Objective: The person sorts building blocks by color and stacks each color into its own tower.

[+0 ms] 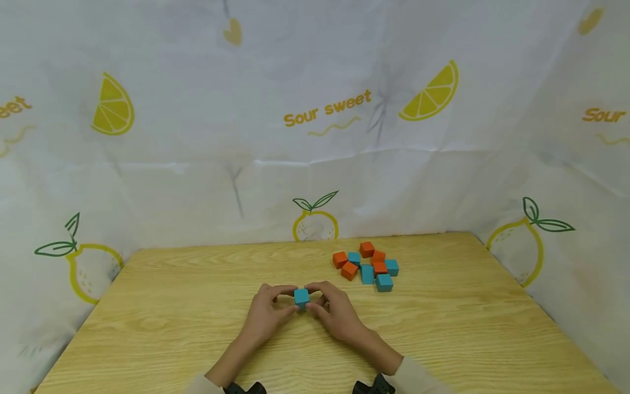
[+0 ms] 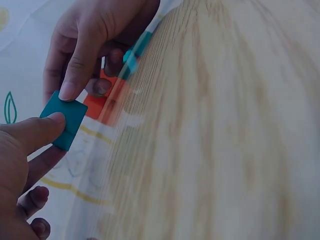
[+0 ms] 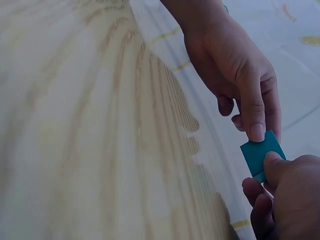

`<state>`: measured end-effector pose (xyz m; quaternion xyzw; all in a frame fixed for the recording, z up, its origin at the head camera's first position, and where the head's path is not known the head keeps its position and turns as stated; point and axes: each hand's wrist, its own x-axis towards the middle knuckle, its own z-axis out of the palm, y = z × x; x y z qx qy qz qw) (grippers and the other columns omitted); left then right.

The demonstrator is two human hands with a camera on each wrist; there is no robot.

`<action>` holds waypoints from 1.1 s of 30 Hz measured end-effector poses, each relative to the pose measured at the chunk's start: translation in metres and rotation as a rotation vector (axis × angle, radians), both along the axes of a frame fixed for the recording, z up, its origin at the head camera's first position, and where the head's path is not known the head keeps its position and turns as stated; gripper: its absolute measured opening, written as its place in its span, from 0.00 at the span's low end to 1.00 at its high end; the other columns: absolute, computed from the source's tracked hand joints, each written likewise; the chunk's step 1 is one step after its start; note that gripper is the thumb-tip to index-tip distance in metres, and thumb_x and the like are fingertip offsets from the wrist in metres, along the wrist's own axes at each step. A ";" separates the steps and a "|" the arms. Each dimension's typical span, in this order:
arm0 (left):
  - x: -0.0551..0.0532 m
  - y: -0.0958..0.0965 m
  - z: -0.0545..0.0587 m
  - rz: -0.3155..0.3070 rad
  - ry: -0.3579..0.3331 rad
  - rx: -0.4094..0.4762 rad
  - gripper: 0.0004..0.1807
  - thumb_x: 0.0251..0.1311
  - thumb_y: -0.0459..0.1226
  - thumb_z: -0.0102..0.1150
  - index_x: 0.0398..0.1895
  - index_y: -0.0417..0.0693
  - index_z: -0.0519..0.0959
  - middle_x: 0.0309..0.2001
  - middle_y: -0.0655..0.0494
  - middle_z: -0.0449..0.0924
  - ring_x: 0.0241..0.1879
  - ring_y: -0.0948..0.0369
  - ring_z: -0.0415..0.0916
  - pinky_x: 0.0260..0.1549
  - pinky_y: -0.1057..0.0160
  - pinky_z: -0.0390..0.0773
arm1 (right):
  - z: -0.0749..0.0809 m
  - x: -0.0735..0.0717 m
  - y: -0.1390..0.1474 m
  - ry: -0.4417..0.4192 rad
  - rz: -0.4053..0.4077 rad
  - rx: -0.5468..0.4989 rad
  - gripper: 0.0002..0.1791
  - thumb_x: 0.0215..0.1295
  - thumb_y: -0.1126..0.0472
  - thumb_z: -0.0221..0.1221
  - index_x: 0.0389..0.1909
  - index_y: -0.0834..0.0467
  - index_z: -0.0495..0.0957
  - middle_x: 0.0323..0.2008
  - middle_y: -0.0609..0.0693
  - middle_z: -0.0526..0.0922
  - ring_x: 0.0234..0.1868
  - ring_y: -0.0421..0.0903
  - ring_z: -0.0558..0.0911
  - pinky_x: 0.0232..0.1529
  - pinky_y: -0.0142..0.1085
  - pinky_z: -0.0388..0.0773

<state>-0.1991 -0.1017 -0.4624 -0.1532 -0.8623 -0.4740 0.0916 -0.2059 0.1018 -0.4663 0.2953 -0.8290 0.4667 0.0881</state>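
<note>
A small blue cube is held in front of me between both hands, over the wooden table. On its left side my left hand pinches it between thumb and forefinger. My right hand pinches the right side the same way, its other fingers curled beneath. From the left wrist, the teal-looking cube shows one broad face under both thumbs, with a line across its lower part. The right wrist view has the same cube with a thumb from each hand on it.
Beyond my right hand lies a loose cluster of orange cubes and blue cubes, several of each, some touching. The wooden table ends at a white cloth printed with lemons, which hangs behind and at both sides.
</note>
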 end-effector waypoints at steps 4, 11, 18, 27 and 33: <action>0.004 -0.010 0.002 0.009 -0.023 0.020 0.20 0.49 0.40 0.73 0.49 0.57 0.83 0.41 0.68 0.80 0.33 0.58 0.60 0.31 0.64 0.64 | -0.002 0.001 -0.009 0.003 0.023 -0.024 0.19 0.63 0.65 0.62 0.55 0.59 0.74 0.42 0.53 0.78 0.31 0.41 0.78 0.30 0.32 0.75; 0.009 -0.022 0.001 0.049 -0.075 -0.009 0.21 0.47 0.39 0.73 0.48 0.56 0.83 0.38 0.68 0.79 0.32 0.59 0.60 0.29 0.65 0.62 | -0.002 0.001 -0.022 -0.032 0.045 -0.023 0.19 0.63 0.63 0.62 0.55 0.58 0.75 0.45 0.50 0.78 0.31 0.37 0.77 0.32 0.31 0.75; 0.014 -0.035 -0.001 0.065 -0.108 -0.010 0.21 0.47 0.40 0.74 0.48 0.59 0.83 0.39 0.63 0.77 0.33 0.59 0.60 0.30 0.64 0.63 | -0.004 0.002 -0.032 -0.079 0.073 -0.042 0.19 0.63 0.62 0.63 0.55 0.57 0.74 0.48 0.51 0.78 0.32 0.36 0.78 0.33 0.30 0.76; 0.019 -0.050 -0.004 0.068 -0.144 -0.001 0.22 0.45 0.40 0.74 0.47 0.62 0.83 0.34 0.59 0.72 0.32 0.59 0.60 0.29 0.65 0.63 | -0.003 0.005 -0.043 -0.115 0.100 -0.018 0.18 0.63 0.61 0.63 0.53 0.55 0.75 0.47 0.50 0.78 0.32 0.35 0.77 0.33 0.29 0.75; 0.018 -0.053 -0.006 0.055 -0.130 -0.009 0.21 0.46 0.41 0.74 0.47 0.59 0.84 0.34 0.58 0.71 0.32 0.58 0.62 0.31 0.65 0.66 | -0.002 0.005 -0.045 -0.102 0.082 0.014 0.17 0.62 0.61 0.64 0.52 0.55 0.76 0.46 0.50 0.79 0.30 0.34 0.75 0.32 0.28 0.74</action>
